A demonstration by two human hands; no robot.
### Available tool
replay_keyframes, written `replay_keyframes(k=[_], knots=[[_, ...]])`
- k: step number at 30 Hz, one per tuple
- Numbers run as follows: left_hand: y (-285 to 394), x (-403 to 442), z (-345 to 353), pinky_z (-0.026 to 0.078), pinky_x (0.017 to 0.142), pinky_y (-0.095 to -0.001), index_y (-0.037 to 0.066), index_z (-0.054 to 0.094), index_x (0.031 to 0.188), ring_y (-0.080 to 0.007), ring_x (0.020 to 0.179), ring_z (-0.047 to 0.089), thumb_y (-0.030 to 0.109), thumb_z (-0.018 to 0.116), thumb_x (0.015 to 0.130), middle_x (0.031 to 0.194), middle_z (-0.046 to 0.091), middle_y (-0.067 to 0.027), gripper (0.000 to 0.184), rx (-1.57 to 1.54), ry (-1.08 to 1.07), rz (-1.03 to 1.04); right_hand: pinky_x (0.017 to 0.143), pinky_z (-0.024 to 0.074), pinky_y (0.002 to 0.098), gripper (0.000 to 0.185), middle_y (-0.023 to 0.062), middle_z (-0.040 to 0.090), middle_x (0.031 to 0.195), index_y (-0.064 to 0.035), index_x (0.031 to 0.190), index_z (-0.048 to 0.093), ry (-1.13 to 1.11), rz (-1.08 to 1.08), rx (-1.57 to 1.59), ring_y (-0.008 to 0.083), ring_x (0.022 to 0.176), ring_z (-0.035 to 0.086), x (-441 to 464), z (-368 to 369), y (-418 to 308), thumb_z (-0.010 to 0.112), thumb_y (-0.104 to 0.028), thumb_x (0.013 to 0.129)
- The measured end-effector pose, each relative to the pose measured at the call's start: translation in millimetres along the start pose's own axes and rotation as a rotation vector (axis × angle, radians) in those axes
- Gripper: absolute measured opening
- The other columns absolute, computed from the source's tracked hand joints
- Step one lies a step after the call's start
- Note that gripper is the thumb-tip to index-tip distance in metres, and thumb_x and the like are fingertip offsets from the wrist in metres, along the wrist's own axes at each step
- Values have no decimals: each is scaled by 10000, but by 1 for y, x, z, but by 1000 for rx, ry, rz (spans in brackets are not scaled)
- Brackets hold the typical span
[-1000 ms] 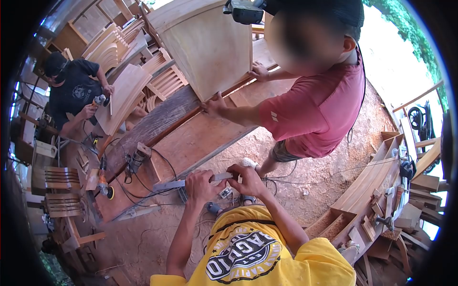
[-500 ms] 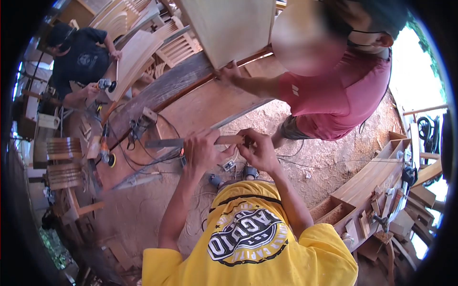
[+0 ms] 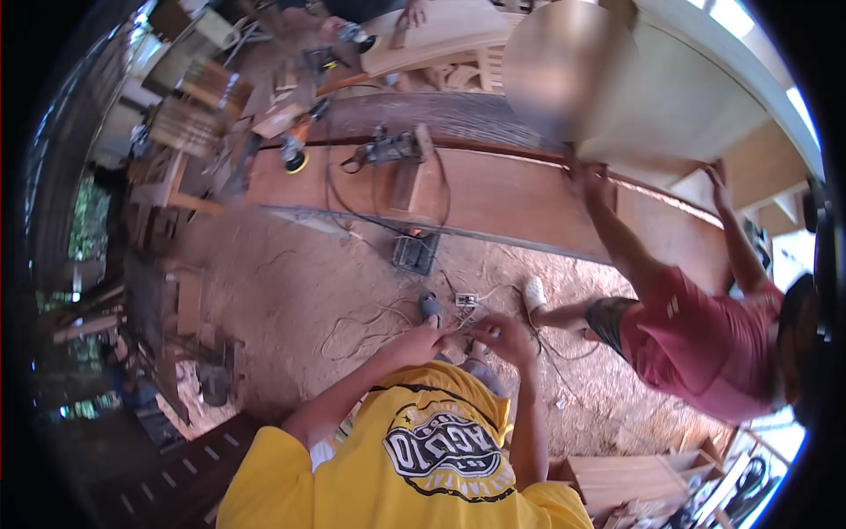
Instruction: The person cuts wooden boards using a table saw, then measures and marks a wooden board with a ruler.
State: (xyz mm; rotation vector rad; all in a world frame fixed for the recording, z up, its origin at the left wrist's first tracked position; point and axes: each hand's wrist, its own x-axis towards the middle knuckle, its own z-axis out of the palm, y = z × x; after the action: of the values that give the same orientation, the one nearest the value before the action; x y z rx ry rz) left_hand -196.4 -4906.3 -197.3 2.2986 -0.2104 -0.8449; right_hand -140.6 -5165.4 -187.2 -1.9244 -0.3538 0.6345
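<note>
My left hand [image 3: 416, 344] is in front of my yellow shirt, its fingers closed in a pinch. Close by on the right, my right hand [image 3: 508, 342] is also closed, its fingers bent toward the left ones. Whatever lies between the fingertips is too small and blurred to make out. Beyond the hands, a white power outlet [image 3: 466, 301] lies on the dusty floor among loose cords. Past it is a black crate [image 3: 416, 253] beside the long wooden workbench [image 3: 520, 196].
A corded power tool [image 3: 388, 150] and an orange grinder [image 3: 296, 148] rest on the bench. A co-worker in a red shirt [image 3: 705, 344] grips a large wooden panel [image 3: 679, 97]. Another person with a sander [image 3: 357, 37] works across the bench. A wooden box [image 3: 626, 480] stands lower right.
My view has swung left, so the bench and co-worker appear farther right. My hands have dropped closer to my waist. The long flat strip held earlier no longer shows clearly.
</note>
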Motion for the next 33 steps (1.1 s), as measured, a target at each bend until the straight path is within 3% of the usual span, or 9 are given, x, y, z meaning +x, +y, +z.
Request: replay_keyframes(k=[8,12,18,20,23,25,28,31,33], knots=[[-235,-129,79,548,840,-447,33,712,1039,-362,935,718,508,652,901,1000,735,-221,498,-340,223,-647,732,542,350,282,138,739,856,-40,1017,760,-364,-29,27,221,778,699,76,102,-78,682,-303,952],[-321,-159,123,553,840,-445,59,732,1014,-340,951,726,545,659,887,1007,745,-203,508,-616,305,-899,664,480,291,287,82,706,758,29,899,725,-489,-49,309,93,719,601,136,167,-189,678,-247,960],[-517,-188,206,555,831,-436,33,727,970,-353,919,730,478,674,887,926,742,-216,455,-666,819,-745,704,529,362,224,211,688,820,79,837,657,-676,-879,845,289,787,662,170,308,-475,570,-98,942],[-560,-215,207,564,777,-418,20,720,923,-328,864,738,394,711,873,883,741,-216,377,-827,995,-756,696,536,361,196,180,714,874,39,906,669,-1117,-1230,714,288,839,683,195,357,-529,628,-150,942],[-567,-292,152,542,678,-419,36,702,847,-229,747,707,315,760,827,777,723,-143,286,-865,1225,-996,636,517,348,169,83,731,869,-43,934,689,-801,-1387,828,209,778,664,175,424,-601,637,-201,965],[-574,-328,129,510,623,-417,51,695,822,-193,670,656,304,764,821,708,684,-117,262,-874,1294,-1116,1135,246,643,433,83,721,1262,-168,1395,622,-1117,-1536,572,218,1279,591,200,431,-629,670,-293,983],[-589,-354,124,452,570,-417,76,658,760,-210,563,539,316,778,825,631,604,-123,276,-889,1352,-1142,1024,296,538,218,37,604,1021,-168,1195,593,-1054,-1336,881,180,1064,548,269,449,-634,627,-257,999],[-629,-341,184,532,722,-544,106,696,869,-396,849,673,445,723,868,907,701,-210,340,-597,1126,-1293,858,371,380,134,-32,429,660,-166,896,549,-922,-1064,1331,122,743,483,361,500,-641,561,-202,1024],[-630,-336,166,547,811,-514,120,715,885,-394,926,683,539,791,766,947,719,-203,442,-1078,1076,-1271,813,394,348,189,-47,387,560,-167,859,546,-863,-912,1354,114,674,465,418,548,-651,505,-174,1043]])
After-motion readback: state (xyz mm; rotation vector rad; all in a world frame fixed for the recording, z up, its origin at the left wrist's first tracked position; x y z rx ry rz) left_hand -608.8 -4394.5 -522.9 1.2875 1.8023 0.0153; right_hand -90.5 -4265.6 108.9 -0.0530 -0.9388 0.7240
